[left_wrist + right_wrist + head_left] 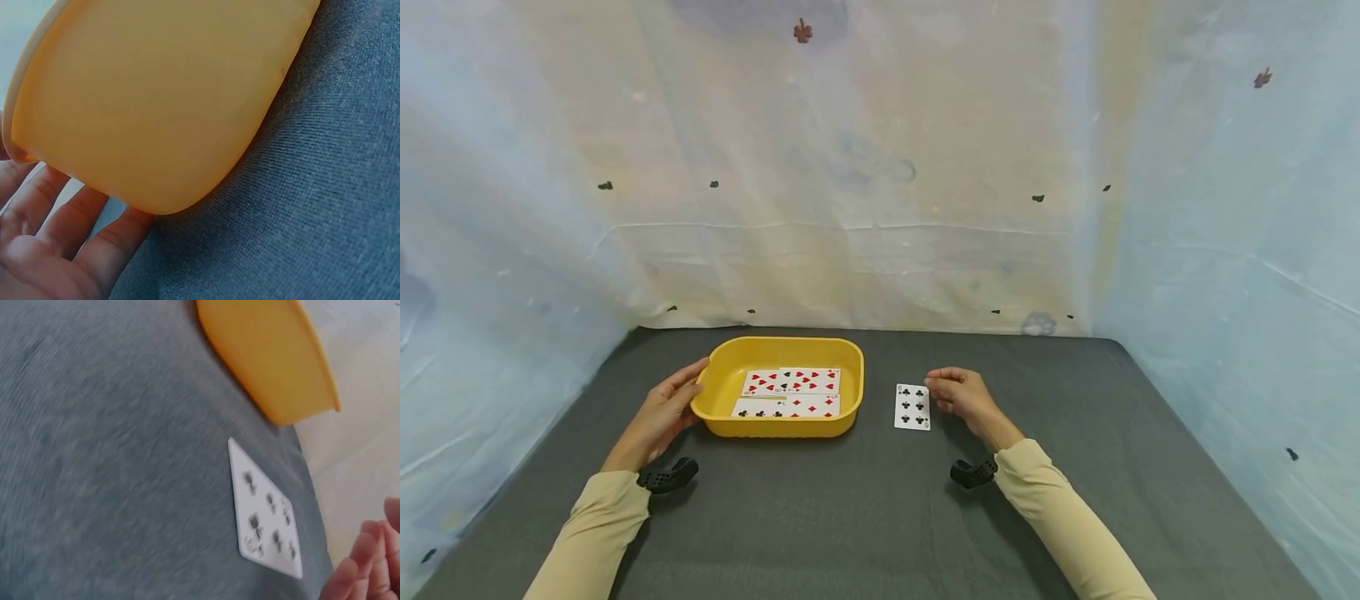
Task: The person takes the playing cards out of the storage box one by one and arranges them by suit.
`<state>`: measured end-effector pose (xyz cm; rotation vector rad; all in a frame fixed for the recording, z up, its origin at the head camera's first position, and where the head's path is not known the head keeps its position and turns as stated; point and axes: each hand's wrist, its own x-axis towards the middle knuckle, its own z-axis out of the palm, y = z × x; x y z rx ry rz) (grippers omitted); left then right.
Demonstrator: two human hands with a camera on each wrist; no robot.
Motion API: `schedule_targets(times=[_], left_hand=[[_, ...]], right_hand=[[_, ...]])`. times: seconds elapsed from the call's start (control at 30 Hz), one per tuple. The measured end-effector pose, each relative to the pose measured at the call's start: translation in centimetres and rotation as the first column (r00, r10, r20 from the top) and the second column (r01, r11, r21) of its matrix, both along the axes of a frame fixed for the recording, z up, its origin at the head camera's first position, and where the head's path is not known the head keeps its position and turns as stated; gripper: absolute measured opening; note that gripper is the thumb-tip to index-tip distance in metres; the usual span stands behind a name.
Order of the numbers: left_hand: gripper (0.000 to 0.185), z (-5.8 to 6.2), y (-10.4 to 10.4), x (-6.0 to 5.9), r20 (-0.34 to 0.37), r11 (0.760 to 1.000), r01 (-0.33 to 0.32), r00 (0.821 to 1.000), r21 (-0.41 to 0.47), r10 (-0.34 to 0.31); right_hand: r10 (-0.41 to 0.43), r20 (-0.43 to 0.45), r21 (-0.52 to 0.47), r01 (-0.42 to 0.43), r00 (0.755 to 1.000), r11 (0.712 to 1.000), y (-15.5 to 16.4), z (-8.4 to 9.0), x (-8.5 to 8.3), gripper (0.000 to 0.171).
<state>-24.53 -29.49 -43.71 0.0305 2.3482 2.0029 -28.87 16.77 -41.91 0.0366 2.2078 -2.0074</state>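
Head view: left hand (pixel 662 412), fingers straight, touches yellow tray (pixel 722 417) at its 9 o'clock; right hand (pixel 966 398), loosely curled, empty, just beside the clubs card (pixel 913 407) at 3 o'clock.

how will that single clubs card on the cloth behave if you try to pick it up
The clubs card lies flat on the grey cloth, so it probably offers no edge to grip. It looks thin and light, likely to bend, and may slide when pushed. The right hand beside it might need to lift a corner first.
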Motion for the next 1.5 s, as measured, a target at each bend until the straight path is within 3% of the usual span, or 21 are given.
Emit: schedule_targets(times=[0.17,0.37,0.9,1.3,1.5], left_hand=[[0.061,-0.2,-0.1,0.0,0.001,1.000,0.020,1.000,0.016,-0.021],[0.060,0.0,0.0,0.0,-0.004,1.000,0.015,1.000,0.003,-0.015],[0.061,-0.1,0.2,-0.2,-0.001,1.000,0.001,1.000,-0.018,-0.001],[0.061,-0.3,0.2,-0.3,-0.002,1.000,-0.017,1.000,-0.025,0.017],[0.059,-0.2,0.1,-0.1,0.009,1.000,-0.019,1.000,-0.012,0.019]], right_hand=[[0.027,-0.039,-0.095,-0.030,0.999,0.995,-0.5,0.5,-0.1,0.032],[0.080,-0.071,-0.126,-0.088,0.994,0.988,-1.7,1.8,0.4,0.028],[0.227,-0.159,-0.057,-0.238,0.961,0.970,-5.4,4.2,1.8,0.035],[0.251,-0.213,-0.009,-0.259,0.944,0.966,-8.8,5.3,2.1,0.027],[0.273,-0.269,0.062,-0.266,0.924,0.962,-10.6,5.4,2.3,0.027]])
